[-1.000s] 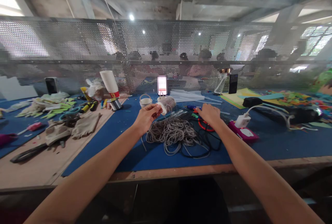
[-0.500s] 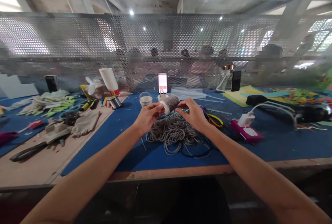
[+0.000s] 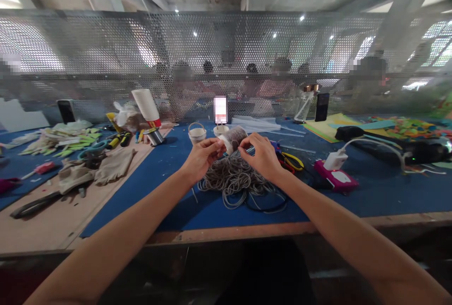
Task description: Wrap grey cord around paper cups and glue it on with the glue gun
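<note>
My left hand (image 3: 202,155) pinches the white end of a small spool wound with grey cord (image 3: 233,138), held just above the blue table. My right hand (image 3: 260,155) is closed on the spool's other side, fingertips pinching at the cord. Right below both hands lies a loose heap of grey cord (image 3: 236,178) with a black cable looped at its near edge.
Yellow-handled pliers (image 3: 291,159) and a pink device with a white charger (image 3: 335,173) lie to the right. A small white basket (image 3: 196,132), a tilted white cup stack (image 3: 147,107), gloves (image 3: 112,165) and tools sit left. A perforated metal screen (image 3: 226,60) closes the back; people sit beyond it.
My right hand lifted off the red-handled tool on the table, came left to the spool and closed on it. The left hand kept its hold on the spool.
</note>
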The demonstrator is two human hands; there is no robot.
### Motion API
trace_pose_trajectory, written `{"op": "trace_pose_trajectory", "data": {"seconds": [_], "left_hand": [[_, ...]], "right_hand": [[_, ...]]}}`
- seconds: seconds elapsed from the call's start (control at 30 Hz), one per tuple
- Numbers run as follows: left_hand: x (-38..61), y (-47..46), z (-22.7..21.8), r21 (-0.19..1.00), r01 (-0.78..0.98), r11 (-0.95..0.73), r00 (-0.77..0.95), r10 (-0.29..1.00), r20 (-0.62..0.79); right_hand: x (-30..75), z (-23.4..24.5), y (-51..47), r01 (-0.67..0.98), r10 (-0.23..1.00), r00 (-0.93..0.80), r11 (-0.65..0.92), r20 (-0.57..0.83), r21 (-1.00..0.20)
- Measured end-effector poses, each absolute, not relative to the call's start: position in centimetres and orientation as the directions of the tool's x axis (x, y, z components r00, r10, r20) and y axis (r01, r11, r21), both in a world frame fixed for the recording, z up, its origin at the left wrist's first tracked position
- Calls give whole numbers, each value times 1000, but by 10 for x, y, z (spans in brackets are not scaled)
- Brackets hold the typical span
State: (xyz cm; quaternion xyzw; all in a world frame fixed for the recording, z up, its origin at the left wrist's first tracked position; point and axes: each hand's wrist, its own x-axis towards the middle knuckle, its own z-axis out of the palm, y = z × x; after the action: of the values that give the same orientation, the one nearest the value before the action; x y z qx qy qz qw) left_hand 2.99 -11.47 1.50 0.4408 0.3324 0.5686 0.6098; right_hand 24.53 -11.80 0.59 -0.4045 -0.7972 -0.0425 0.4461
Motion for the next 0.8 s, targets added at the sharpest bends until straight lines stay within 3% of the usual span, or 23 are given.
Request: {"op": "trace_pose_trajectory", "data": {"seconds": [0.1, 0.3, 0.4, 0.8], "left_hand": [[30, -114, 15, 908, -417, -29, 115, 990, 84], [30, -115, 17, 898, -437, -47, 97, 990, 100], [31, -116, 18, 894, -443, -59, 75, 992, 103], [31, -114, 14, 911, -368, -188, -6, 980, 200]], "right_hand": [[243, 5, -118, 637, 616, -226, 680, 755, -363], [240, 4, -117, 422, 716, -135, 667, 685, -614], [239, 3, -116, 384, 750, -138, 643, 647, -663], [239, 10, -127, 558, 633, -322, 728, 704, -399]]}}
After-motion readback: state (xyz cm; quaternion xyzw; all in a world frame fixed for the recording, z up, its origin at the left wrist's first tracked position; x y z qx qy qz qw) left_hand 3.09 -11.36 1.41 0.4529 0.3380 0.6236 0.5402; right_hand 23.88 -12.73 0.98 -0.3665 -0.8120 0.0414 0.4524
